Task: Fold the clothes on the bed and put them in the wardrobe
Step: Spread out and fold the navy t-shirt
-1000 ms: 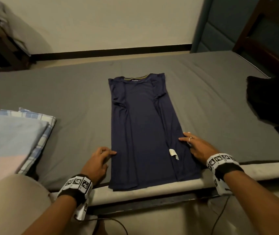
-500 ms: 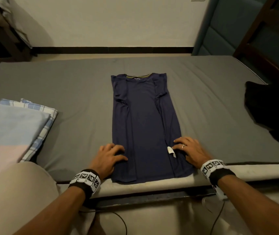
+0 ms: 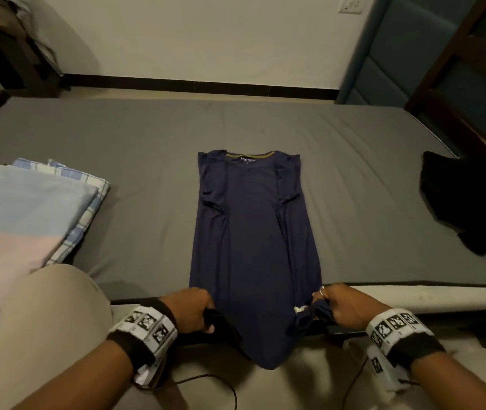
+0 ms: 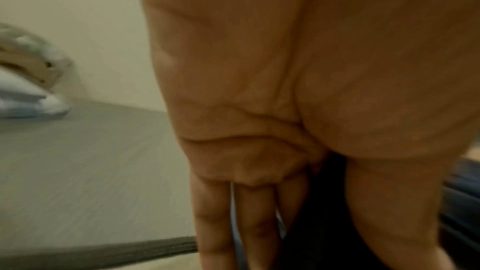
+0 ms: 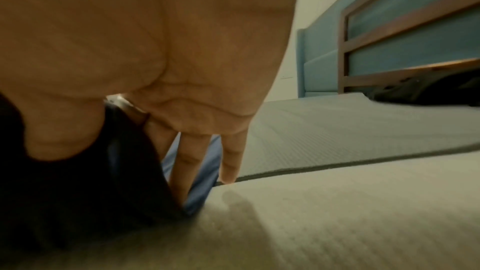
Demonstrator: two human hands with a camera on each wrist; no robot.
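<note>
The right hand (image 5: pixel 145 52) fills the near left, thumb and fingers (image 5: pixel 187 161) pinching dark blue cloth (image 5: pixel 124 171) at the pale mattress edge (image 5: pixel 337 213). A grey sheet (image 5: pixel 350 126) stretches far right, where a dark garment (image 5: pixel 428 89) lies below a blue headboard (image 5: pixel 415 28) with a wooden frame.

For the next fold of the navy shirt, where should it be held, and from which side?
By the two hem corners, from the near bed edge. The shirt lies flat and narrow, sleeves folded in, collar far, hem hanging over the edge. The left hand and right hand each grip a corner there, which probably suits lifting the hem toward the collar.
</note>
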